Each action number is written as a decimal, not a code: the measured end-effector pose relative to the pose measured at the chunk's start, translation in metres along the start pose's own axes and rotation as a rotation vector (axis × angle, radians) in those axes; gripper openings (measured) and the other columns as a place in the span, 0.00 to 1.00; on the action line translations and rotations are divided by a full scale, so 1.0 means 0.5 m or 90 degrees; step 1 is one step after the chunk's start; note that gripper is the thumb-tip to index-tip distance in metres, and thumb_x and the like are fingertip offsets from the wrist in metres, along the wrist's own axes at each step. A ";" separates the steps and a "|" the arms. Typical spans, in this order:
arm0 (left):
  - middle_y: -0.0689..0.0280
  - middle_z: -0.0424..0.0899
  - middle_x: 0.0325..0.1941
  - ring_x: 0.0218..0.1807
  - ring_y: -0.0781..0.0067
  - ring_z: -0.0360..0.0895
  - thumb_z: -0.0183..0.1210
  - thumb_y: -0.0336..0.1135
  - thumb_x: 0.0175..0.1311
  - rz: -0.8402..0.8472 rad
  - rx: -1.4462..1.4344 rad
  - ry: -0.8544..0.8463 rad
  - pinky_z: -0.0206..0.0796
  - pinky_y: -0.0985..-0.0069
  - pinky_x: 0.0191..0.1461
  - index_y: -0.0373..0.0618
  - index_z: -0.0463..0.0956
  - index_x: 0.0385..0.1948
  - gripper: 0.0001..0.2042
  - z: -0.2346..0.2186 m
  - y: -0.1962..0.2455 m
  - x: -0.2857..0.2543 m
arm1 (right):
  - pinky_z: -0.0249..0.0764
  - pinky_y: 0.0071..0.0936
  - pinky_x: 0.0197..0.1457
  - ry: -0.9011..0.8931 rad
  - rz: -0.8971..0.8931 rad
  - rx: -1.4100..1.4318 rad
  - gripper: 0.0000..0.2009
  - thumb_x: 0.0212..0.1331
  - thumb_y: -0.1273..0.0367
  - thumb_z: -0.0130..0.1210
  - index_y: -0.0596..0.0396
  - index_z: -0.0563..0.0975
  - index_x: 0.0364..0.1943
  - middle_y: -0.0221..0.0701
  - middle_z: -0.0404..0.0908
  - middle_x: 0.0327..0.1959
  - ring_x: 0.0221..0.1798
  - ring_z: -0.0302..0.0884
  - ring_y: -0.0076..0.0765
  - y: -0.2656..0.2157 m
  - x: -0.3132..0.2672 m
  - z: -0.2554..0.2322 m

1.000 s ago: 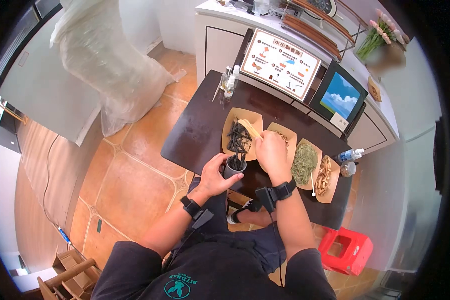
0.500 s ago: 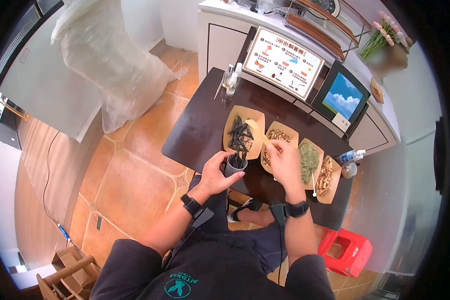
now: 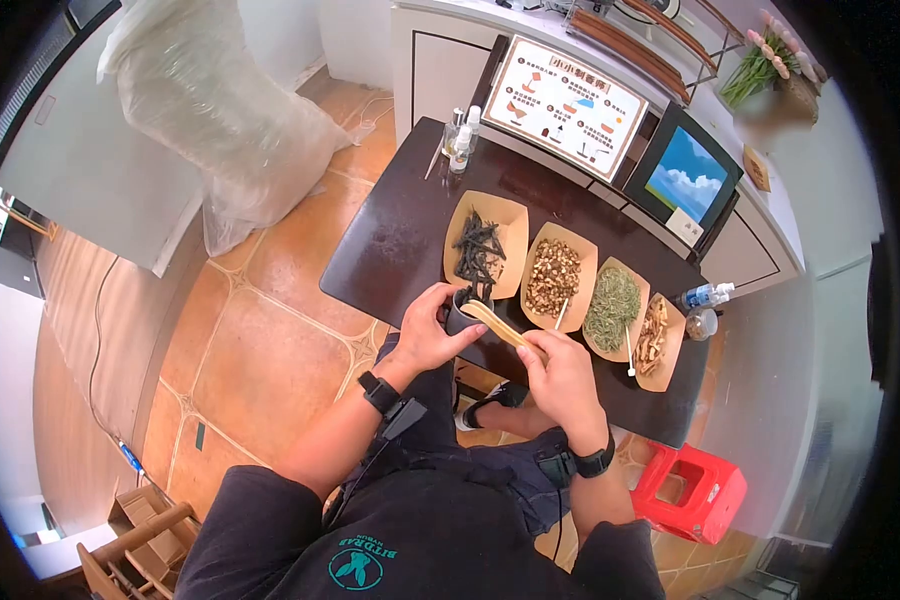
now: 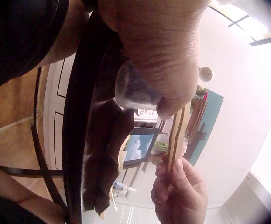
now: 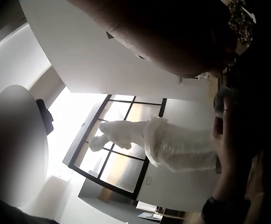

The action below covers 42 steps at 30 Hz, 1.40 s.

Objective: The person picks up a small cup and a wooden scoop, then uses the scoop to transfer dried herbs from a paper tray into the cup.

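My left hand (image 3: 432,335) holds a small grey cup (image 3: 456,322) at the table's near edge, fingers and thumb wrapped around it. Dark dried strips (image 3: 477,290) stick up from its mouth. With my right hand (image 3: 567,382) I grip wooden tongs (image 3: 500,327), their tips right at the cup's rim beside my left thumb. In the left wrist view the tongs (image 4: 176,135) show two thin arms lying close together, and the cup (image 4: 133,88) looks cloudy. Just beyond the cup sits a paper tray (image 3: 511,222) of black dried strips (image 3: 478,240).
To the right stand paper trays of brown chopped pieces (image 3: 553,277), green dried herb (image 3: 612,310) and tan slices (image 3: 653,340). Small bottles (image 3: 460,145) are at the table's far left; a spray bottle (image 3: 708,295) and a jar (image 3: 701,324) at its right. A red stool (image 3: 715,500) is below.
My right hand has come back toward my body, bringing the tongs from over the black strips to the cup's rim. My left hand keeps hold of the cup.
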<state>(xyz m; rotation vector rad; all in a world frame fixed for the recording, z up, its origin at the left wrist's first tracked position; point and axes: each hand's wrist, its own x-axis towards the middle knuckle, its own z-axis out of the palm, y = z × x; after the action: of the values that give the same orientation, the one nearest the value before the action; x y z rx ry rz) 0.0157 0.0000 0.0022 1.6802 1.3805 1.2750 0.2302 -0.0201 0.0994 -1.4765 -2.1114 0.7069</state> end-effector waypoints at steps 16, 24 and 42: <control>0.62 0.79 0.39 0.35 0.70 0.75 0.74 0.41 0.48 0.021 0.008 -0.032 0.68 0.75 0.39 0.36 0.77 0.48 0.26 -0.006 -0.003 -0.003 | 0.75 0.49 0.44 0.119 0.063 -0.143 0.07 0.62 0.69 0.58 0.59 0.81 0.37 0.44 0.81 0.35 0.40 0.81 0.57 0.052 0.065 0.001; 0.60 0.80 0.41 0.38 0.67 0.78 0.74 0.41 0.48 0.042 -0.018 -0.053 0.69 0.73 0.41 0.36 0.78 0.47 0.26 -0.013 0.002 -0.004 | 0.78 0.45 0.46 0.013 -0.004 -0.207 0.07 0.61 0.68 0.60 0.58 0.82 0.34 0.42 0.82 0.36 0.41 0.82 0.54 0.021 0.112 0.014; 0.62 0.80 0.40 0.38 0.70 0.78 0.74 0.42 0.49 0.010 -0.003 -0.025 0.69 0.75 0.41 0.36 0.77 0.48 0.27 -0.002 -0.005 -0.004 | 0.74 0.39 0.40 0.085 0.057 -0.010 0.08 0.63 0.68 0.58 0.59 0.83 0.39 0.40 0.83 0.32 0.35 0.81 0.47 0.057 0.112 -0.030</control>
<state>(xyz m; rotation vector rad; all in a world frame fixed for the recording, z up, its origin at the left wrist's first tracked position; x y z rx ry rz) 0.0138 -0.0013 -0.0005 1.7070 1.3425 1.2458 0.2422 0.0433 0.0968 -1.5901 -1.9660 0.6064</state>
